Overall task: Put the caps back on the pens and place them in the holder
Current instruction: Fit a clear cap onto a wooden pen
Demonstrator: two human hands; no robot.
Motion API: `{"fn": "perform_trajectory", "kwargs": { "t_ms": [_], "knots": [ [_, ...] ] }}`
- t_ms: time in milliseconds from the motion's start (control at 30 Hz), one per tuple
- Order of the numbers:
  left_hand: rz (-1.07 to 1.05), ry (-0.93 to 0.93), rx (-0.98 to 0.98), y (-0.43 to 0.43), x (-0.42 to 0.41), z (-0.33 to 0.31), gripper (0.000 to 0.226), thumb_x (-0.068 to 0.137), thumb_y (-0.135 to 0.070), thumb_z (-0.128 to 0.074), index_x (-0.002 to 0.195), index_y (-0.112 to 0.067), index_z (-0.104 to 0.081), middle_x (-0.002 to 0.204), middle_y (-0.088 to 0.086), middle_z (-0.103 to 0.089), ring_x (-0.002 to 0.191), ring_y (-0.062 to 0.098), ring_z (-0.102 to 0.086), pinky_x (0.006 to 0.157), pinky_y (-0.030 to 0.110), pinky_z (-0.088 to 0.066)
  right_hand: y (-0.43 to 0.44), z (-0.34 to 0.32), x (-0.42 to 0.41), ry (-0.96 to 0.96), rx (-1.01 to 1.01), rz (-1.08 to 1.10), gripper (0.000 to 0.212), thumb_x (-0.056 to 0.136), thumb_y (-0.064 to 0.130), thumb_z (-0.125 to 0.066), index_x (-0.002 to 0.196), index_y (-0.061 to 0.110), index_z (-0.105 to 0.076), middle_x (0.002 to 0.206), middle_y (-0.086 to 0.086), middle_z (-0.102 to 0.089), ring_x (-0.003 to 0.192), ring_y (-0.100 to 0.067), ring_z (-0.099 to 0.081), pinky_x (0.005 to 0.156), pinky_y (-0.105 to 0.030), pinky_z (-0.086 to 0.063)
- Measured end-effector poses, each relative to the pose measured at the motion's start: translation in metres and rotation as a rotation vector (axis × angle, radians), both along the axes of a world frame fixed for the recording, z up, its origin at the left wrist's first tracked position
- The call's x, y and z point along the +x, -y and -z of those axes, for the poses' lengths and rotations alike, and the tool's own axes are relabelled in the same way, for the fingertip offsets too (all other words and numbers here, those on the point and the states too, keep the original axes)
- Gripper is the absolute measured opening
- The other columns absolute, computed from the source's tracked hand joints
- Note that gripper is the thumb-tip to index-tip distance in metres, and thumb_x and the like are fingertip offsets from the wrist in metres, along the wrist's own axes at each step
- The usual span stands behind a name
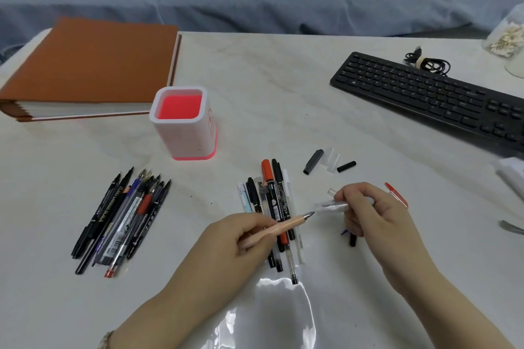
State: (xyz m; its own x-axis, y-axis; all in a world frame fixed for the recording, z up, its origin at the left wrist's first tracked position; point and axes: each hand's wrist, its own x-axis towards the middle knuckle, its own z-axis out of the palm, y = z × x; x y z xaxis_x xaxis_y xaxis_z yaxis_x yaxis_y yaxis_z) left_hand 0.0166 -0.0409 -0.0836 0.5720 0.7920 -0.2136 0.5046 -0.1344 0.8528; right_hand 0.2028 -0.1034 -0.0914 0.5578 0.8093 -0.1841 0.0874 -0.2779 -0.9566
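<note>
My left hand (249,238) grips a peach-coloured pen (286,228), its dark tip pointing right. My right hand (371,212) pinches a clear cap (330,207) whose open end meets that tip. A white holder with a red inside (181,122) stands upright behind, with no pens in it. Uncapped pens lie in a pile (122,218) at the left. A row of capped pens (272,207) lies under my left hand. Loose caps, two black (313,161) (346,166) and a clear one (332,160), lie further back. A red cap (397,195) shows behind my right hand.
A brown binder (90,65) lies at the back left, a black keyboard (431,99) with a coiled cable (428,62) at the back right. A container of cotton swabs (504,39) stands at the right edge. Glossy plastic film (272,317) lies near the front edge.
</note>
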Motion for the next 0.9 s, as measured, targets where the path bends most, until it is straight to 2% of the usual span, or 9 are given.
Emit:
{"fn": "perform_trajectory", "kwargs": {
  "t_ms": [100, 200, 400, 467, 600, 667, 733, 800, 900],
  "knots": [
    [0.016, 0.006, 0.027, 0.001, -0.002, -0.001, 0.027, 0.084, -0.023, -0.059, 0.083, -0.050, -0.062, 0.088, -0.017, -0.064, 0.081, 0.006, -0.057, 0.066, 0.018, -0.043, 0.001, -0.001, -0.003, -0.010, -0.007, -0.081, 0.035, 0.089, 0.015, -0.047, 0.058, 0.022, -0.062, 0.044, 0.008, -0.037, 0.045, -0.008, -0.032, 0.052, -0.023, -0.032],
    [0.067, 0.034, 0.051, 0.002, -0.001, -0.003, 0.027, 0.083, -0.023, -0.062, 0.080, -0.049, -0.064, 0.091, -0.017, -0.060, 0.081, 0.002, -0.055, 0.065, 0.009, -0.039, 0.002, 0.000, -0.012, -0.048, -0.003, -0.165, 0.033, 0.089, 0.013, -0.048, 0.059, 0.018, -0.062, 0.043, 0.007, -0.037, 0.044, -0.008, -0.032, 0.045, -0.012, -0.029],
    [-0.043, 0.140, 0.089, 0.006, -0.001, -0.006, 0.032, 0.073, -0.010, -0.072, 0.069, -0.041, -0.067, 0.074, -0.014, -0.063, 0.065, -0.002, -0.054, 0.059, 0.005, -0.036, 0.000, 0.006, -0.032, 0.037, 0.037, -0.132, 0.030, 0.084, 0.015, -0.058, 0.054, 0.017, -0.054, 0.047, -0.003, -0.038, 0.044, -0.010, -0.030, 0.043, -0.015, -0.026],
    [-0.120, 0.163, 0.007, 0.006, -0.003, -0.005, 0.034, 0.070, -0.006, -0.074, 0.060, -0.038, -0.070, 0.061, -0.015, -0.062, 0.057, -0.001, -0.052, 0.055, 0.006, -0.035, -0.002, 0.002, -0.038, 0.048, 0.064, -0.140, 0.037, 0.084, 0.010, -0.058, 0.049, 0.020, -0.048, 0.049, -0.008, -0.037, 0.044, -0.008, -0.029, 0.041, -0.014, -0.024],
    [-0.161, 0.221, -0.336, 0.000, -0.012, -0.010, 0.024, 0.072, -0.003, -0.072, 0.058, -0.021, -0.072, 0.042, -0.006, -0.054, 0.036, 0.004, -0.039, 0.039, 0.010, -0.030, -0.006, -0.006, -0.045, 0.048, 0.123, -0.223, 0.028, 0.083, 0.003, -0.058, 0.057, 0.003, -0.048, 0.045, 0.001, -0.038, 0.042, -0.005, -0.032, 0.041, -0.010, -0.026],
    [-0.150, 0.311, -0.576, -0.001, -0.016, -0.013, 0.017, 0.070, -0.005, -0.070, 0.055, -0.013, -0.069, 0.041, -0.001, -0.055, 0.031, 0.005, -0.034, 0.032, 0.010, -0.024, -0.008, -0.010, -0.048, 0.048, 0.127, -0.292, 0.023, 0.082, -0.002, -0.057, 0.061, -0.005, -0.047, 0.040, 0.007, -0.047, 0.041, -0.003, -0.034, 0.041, -0.008, -0.028],
    [-0.157, 0.343, -0.600, -0.003, -0.019, -0.013, 0.016, 0.070, -0.005, -0.069, 0.055, -0.011, -0.069, 0.045, 0.002, -0.058, 0.031, 0.006, -0.033, 0.033, 0.010, -0.023, -0.013, -0.011, -0.050, 0.037, 0.117, -0.328, 0.020, 0.082, -0.003, -0.057, 0.064, -0.003, -0.049, 0.037, 0.013, -0.049, 0.040, -0.003, -0.034, 0.041, -0.007, -0.029],
    [-0.198, 0.337, -0.470, -0.005, -0.019, -0.012, 0.016, 0.075, -0.002, -0.068, 0.062, -0.011, -0.071, 0.048, 0.002, -0.061, 0.033, 0.007, -0.037, 0.034, 0.011, -0.027, -0.018, -0.009, -0.050, -0.075, 0.118, -0.317, 0.020, 0.078, 0.003, -0.065, 0.063, 0.011, -0.055, 0.040, 0.011, -0.046, 0.042, -0.001, -0.035, 0.043, -0.007, -0.030],
    [-0.183, 0.384, -0.345, -0.009, -0.019, -0.014, 0.010, 0.069, -0.022, -0.068, 0.067, -0.013, -0.072, 0.052, -0.001, -0.064, 0.039, 0.007, -0.047, 0.040, 0.014, -0.036, -0.022, -0.005, -0.049, -0.420, 0.147, -0.309, 0.017, 0.057, 0.022, -0.080, 0.065, 0.025, -0.065, 0.052, 0.009, -0.054, 0.052, -0.003, -0.047, 0.053, -0.013, -0.042]
  ]
}}
